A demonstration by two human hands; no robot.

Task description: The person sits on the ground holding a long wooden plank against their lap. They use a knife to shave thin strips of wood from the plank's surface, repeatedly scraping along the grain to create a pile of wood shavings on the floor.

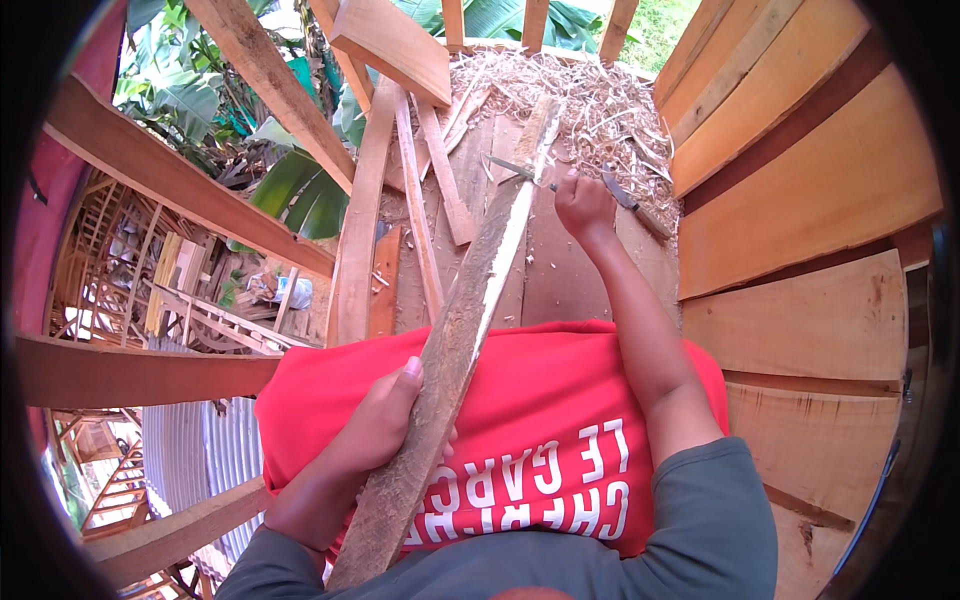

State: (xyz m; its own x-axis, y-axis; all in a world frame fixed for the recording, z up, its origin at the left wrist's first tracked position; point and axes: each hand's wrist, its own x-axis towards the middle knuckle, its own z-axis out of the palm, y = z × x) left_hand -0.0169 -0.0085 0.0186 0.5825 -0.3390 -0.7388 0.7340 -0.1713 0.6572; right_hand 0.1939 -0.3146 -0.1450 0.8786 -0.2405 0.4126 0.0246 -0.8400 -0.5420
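A long rough wooden plank [440, 370] runs from beside my body up and away, resting across the red cloth [560, 400] over my lap. My left hand [385, 425] is wrapped round its near part, thumb along the top. Toward the far end, a thin knife blade [512, 167] lies across the plank. My right hand [585, 205] is closed in a fist at the near-right end of that knife, hiding its handle. A pale, freshly cut strip [510, 255] shows along the plank's right edge. Just right of my fist, a second knife [640, 212] with a wooden handle lies on the boards.
Curly wood shavings [580, 100] heap at the far end of the board floor [560, 285]. Loose timber strips [445, 175] and a thick block [395, 50] lie ahead left. Board walls [810, 200] close the right side; an open timber frame [180, 185] stands left.
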